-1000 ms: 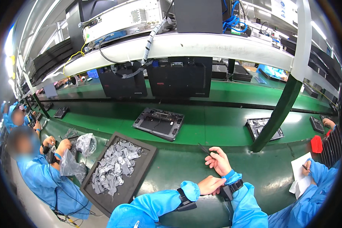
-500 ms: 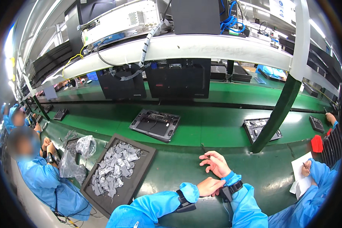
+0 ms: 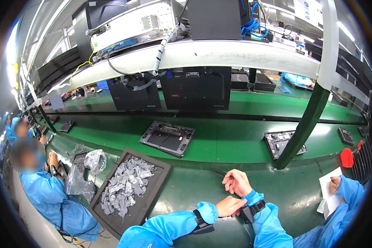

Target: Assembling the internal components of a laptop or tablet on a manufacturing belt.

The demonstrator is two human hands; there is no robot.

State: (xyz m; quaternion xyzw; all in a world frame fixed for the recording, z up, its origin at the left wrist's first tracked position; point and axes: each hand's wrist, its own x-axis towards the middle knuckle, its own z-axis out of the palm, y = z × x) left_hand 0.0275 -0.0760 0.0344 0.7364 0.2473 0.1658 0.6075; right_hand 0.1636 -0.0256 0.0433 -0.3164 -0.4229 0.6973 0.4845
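Note:
My right hand [image 3: 237, 182] is raised over the green bench, fingers loosely bent and apart, with nothing in them. Around its wrist sits a blue wristband [image 3: 250, 194], next to a black strapped device [image 3: 252, 210] on the sleeve. My left hand [image 3: 227, 206] reaches across, its fingers closed at the band and cuff; the fingertips are partly hidden. A thin dark tool [image 3: 219, 171], perhaps tweezers, lies on the bench just beyond my right hand. Farther off, an opened laptop base [image 3: 167, 139] rests on the green belt.
A black tray [image 3: 163, 171] of grey scraps stands left, beside clear plastic bags [image 3: 76, 182]. Another opened laptop base [image 3: 273, 142] sits behind a slanted dark post [image 3: 299, 128]. Co-workers sit on both sides; the right one has white paper [image 3: 327, 192]. A shelf [image 3: 235, 53] spans above.
The dark tool, which was at my right fingertips, now lies on the bench. My right hand has drawn back and its fingers have curled more. The left hand stays at the right wrist.

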